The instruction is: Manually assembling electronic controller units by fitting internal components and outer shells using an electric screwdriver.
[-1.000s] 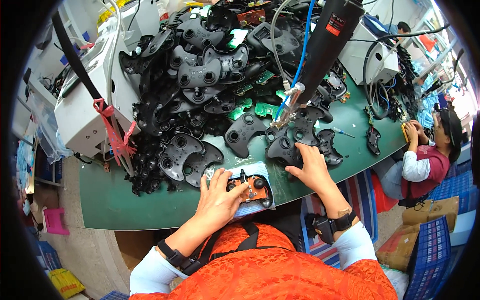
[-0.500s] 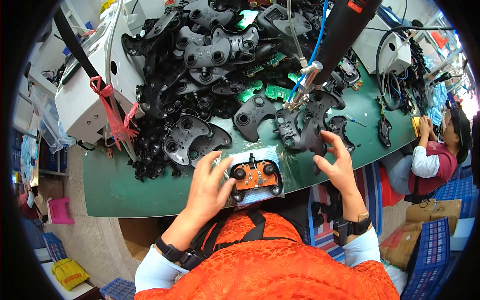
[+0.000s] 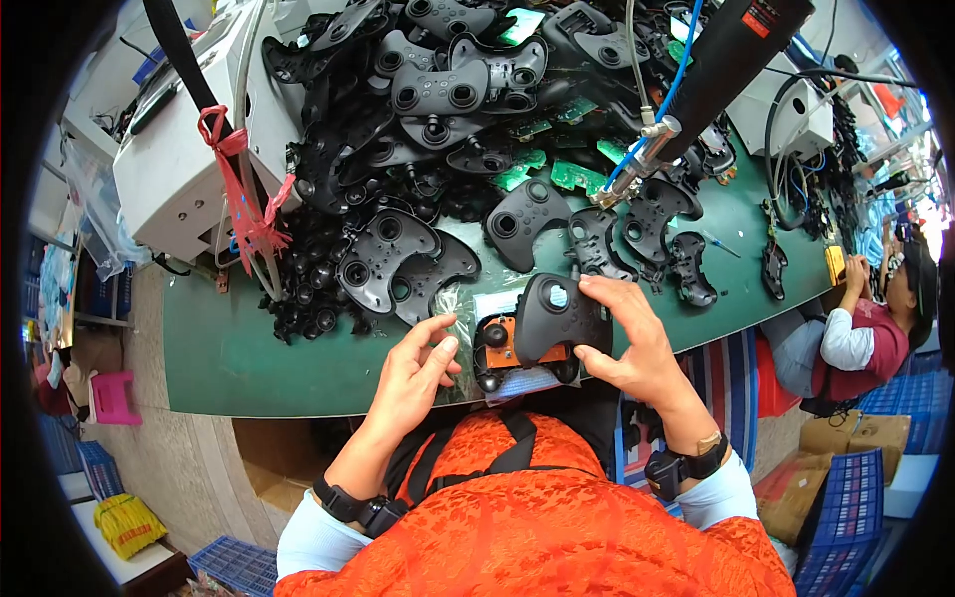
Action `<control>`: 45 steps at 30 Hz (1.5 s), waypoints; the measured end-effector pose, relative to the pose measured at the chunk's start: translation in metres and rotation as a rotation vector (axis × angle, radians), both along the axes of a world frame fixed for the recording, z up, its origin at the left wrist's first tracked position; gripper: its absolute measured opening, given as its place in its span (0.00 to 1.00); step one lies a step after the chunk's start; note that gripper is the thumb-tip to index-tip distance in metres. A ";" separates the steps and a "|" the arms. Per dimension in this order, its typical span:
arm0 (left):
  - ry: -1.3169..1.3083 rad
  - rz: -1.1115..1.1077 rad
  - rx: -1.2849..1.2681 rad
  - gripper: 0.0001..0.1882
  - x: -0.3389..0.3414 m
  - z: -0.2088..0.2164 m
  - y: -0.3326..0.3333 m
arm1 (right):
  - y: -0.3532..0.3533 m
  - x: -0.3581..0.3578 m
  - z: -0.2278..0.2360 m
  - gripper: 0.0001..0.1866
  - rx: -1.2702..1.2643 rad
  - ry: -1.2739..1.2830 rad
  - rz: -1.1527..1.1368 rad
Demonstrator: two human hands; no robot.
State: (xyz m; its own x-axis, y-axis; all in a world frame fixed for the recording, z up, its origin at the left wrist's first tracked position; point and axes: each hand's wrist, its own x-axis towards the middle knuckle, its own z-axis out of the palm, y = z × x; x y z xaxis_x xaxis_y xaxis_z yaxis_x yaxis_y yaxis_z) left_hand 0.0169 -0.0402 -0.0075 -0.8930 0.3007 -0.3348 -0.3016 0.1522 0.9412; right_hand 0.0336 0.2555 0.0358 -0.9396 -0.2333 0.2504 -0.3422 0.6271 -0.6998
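Observation:
My right hand (image 3: 640,343) grips a black game controller shell (image 3: 559,326) by its right side, thumb below and fingers above. The shell is tilted over a controller half with an orange circuit board (image 3: 504,355) and black thumbsticks, covering much of its right part. That half lies on a clear plastic bag with a bluish wrap by the table's near edge. My left hand (image 3: 410,373) hovers to the left of it, fingers loosely bent and apart, holding nothing. Two black shells (image 3: 398,267) lie beyond my left hand.
A heap of black controller shells (image 3: 438,88) and green boards (image 3: 577,176) covers the back of the green table (image 3: 249,368). A grey machine box (image 3: 194,159) stands left. A black arm with a metal tool tip (image 3: 642,159) slants down from above. Another person (image 3: 875,328) sits at right.
My right hand has brought a shell from the right of the table to above the orange board. My left hand has drawn back slightly from the board, its fingers bending.

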 end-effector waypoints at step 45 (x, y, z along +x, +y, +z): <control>-0.205 -0.071 0.093 0.26 -0.012 -0.004 0.006 | 0.013 0.004 -0.021 0.34 -0.390 -0.305 -0.114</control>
